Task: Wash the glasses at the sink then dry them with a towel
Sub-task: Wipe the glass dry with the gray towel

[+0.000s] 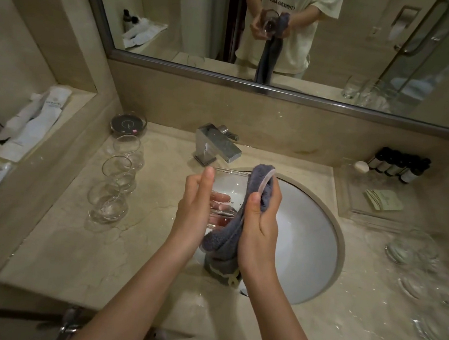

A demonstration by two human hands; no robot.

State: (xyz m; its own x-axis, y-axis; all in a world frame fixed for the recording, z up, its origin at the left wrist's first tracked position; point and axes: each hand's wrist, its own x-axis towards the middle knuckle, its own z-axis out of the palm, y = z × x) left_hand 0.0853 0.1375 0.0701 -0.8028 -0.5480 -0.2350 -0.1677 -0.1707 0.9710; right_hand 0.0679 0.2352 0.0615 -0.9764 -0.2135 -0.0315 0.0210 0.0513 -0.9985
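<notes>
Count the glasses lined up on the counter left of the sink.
3, in a row running away from the camera: the nearest glass, the middle glass, the farthest glass beside the faucet. More glasses on the right are too blurred to count.

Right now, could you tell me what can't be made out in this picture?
- Head view: the towel hides the right hand's fingers and the glass's right side.
- Glasses at the right edge: blurred, cut off, uncountable.
- Bottle labels: too small to read.
</notes>
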